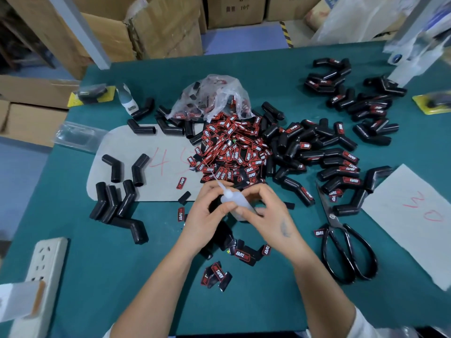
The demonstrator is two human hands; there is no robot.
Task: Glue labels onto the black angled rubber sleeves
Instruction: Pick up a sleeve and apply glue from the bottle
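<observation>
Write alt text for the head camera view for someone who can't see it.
Both hands, left hand and right hand, hold a small white glue bottle over a green table, with a label pile, black sleeves and scissors around.

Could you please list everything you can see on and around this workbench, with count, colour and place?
table: one, teal, fills the view.
label pile: many, red and black, table centre.
plastic bag: one, clear, behind the label pile.
bare sleeves: about a dozen, black, on the left.
labelled sleeves: many, black with red labels, on the right and far right.
cardboard sheets: two, grey with red numbers, one on the left, one on the right.
scissors: one, black handles, right of the hands.
power strip: one, white, left front edge.
cardboard boxes: several, brown, behind the table.
glue bottle: one, translucent white, held in both hands.
left hand: fingers round the bottle.
right hand: fingers round the bottle.
</observation>
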